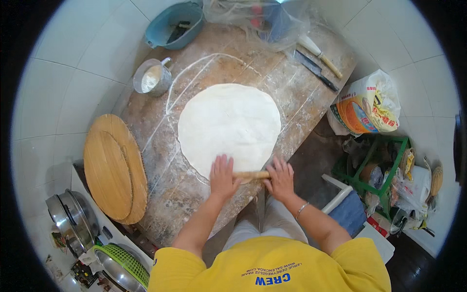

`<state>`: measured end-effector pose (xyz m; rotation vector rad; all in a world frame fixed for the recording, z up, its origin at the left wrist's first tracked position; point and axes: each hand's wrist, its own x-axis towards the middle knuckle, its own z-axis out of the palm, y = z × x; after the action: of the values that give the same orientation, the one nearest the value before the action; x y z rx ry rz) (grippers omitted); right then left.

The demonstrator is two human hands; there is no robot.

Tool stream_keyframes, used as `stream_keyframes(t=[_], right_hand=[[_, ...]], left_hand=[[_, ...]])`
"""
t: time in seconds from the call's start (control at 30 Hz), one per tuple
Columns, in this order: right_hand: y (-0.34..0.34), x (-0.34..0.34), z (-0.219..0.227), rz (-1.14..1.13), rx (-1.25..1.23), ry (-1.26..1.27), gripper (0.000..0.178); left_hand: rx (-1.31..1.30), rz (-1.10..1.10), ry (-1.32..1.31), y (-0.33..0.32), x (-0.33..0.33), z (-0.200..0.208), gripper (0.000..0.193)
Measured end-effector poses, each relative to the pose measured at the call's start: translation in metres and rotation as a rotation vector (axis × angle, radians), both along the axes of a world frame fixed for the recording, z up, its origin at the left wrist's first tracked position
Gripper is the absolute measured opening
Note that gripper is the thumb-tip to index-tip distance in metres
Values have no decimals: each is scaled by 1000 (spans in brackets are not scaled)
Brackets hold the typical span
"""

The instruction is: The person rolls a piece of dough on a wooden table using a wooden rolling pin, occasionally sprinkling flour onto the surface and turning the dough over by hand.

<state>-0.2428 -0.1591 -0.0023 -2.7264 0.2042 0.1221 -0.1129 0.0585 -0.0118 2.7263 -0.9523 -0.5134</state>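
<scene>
A large round sheet of white dough (228, 126) lies flat on a floured wooden board (194, 194). At its near edge a wooden rolling pin (250, 174) lies crosswise. My left hand (223, 175) presses flat on the pin's left part, fingers spread over the dough's edge. My right hand (280, 177) rests palm down on the pin's right end, with a thin bracelet on the wrist. A yellow shirt fills the lower edge.
A metal cup of flour (152, 78) and a blue bowl (175, 24) stand at the board's far left. A cleaver (316, 70), a brush and plastic bags lie at the far end. A round woven lid (114, 168) leans left; pots (73, 219) below; a flour sack (367, 104) and green rack (384, 170) right.
</scene>
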Motion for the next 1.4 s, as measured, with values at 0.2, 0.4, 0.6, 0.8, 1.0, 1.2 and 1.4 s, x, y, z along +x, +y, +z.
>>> stream_keyframes(t=[0.2,0.4,0.6,0.8,1.0,1.2,1.4], right_hand=[[-44,24,-8,-12,115,-95,58],[-100,152,-34,-190,-131,-89,73],[-144,276,-42,-180,-64,-379,74],[-142,166,-16,182,-67,-125,70],[-134,68,-11,258,49,-86,61],[-99,113,-11,480,178,-111,60],[-37,279,-31,266,-75,-251,70]], left_hand=[[-135,-204,100,14,-7,-6,86],[21,21,-221,-89,112,-14,80],[-154,649,-417,-128,199,-41,75],[-73,363,-220,-119,87,-24,85],[-148,198,51,-79,-32,-1,87],[-151,371,13,-30,-55,-2,79],[41,592,-351,-20,98,-19,77]])
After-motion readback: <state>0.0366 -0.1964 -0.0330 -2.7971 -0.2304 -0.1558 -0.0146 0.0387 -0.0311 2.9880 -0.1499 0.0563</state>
